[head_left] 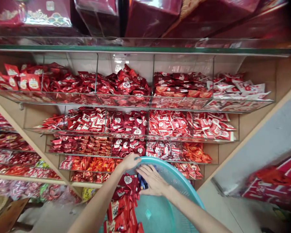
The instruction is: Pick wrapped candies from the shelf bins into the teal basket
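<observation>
A turquoise plastic basket (174,176) is held up against the lower candy shelves. My left hand (130,160) curls over the basket's far rim, gripping it. Inside the basket my right hand (154,182) lies palm down, fingers spread over a pile of red wrapped candy packets (122,200) and a dark blue packet (143,183). The packets fill the basket's left side.
Clear acrylic bins (126,100) in several tiers hold red and white wrapped sweets. A glass shelf (145,48) above carries dark red gift boxes. More candy shelves run along the left. Red boxes (276,181) stand at the right by a grey wall.
</observation>
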A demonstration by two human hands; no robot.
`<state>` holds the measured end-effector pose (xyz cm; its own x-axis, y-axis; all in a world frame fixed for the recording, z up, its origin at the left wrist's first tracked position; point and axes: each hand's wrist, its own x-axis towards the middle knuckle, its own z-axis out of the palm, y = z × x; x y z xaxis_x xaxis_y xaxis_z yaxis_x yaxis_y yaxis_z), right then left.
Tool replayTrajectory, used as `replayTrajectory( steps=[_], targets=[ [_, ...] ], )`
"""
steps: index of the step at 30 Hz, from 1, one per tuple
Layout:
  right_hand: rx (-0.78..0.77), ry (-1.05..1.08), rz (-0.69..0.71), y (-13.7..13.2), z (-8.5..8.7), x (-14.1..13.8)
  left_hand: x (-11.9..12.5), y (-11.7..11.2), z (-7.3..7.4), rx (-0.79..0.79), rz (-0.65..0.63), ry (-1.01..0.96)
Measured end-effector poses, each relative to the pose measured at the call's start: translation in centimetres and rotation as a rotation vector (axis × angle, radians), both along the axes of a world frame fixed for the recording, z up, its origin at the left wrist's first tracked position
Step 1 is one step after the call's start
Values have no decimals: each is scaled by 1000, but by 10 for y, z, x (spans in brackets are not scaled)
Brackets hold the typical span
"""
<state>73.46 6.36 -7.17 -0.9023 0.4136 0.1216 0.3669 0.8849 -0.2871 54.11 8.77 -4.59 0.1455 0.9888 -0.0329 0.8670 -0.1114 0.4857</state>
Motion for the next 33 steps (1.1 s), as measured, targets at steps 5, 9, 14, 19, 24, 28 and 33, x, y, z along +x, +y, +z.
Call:
replayTrajectory(
  steps=[5, 9, 14, 19, 24, 28, 33],
  targets=[
    [-46, -40, -63, -3, -11, -35, -29, -2, -6, -26, 9, -4],
    [-18, -58, -116, -11, -15, -52, -45, -3, -9, -44, 11, -9],
    [26, -87, -188, -19, -22, -72, -59, -3, -11, -71, 18, -11],
    [81, -41, -247, -24, -31, -86, -69, -4, -8, -75, 12, 4],
    [108, -9, -318, -26, -35, -92, -78, -7, -5, -73, 13, 2],
    [113, -18, -361, -27, -38, -93, -81, -9, -5, -58, 2, 9],
    [160, -4, -325, -30, -39, -95, -83, -6, -10, -62, -7, 2]
  ],
)
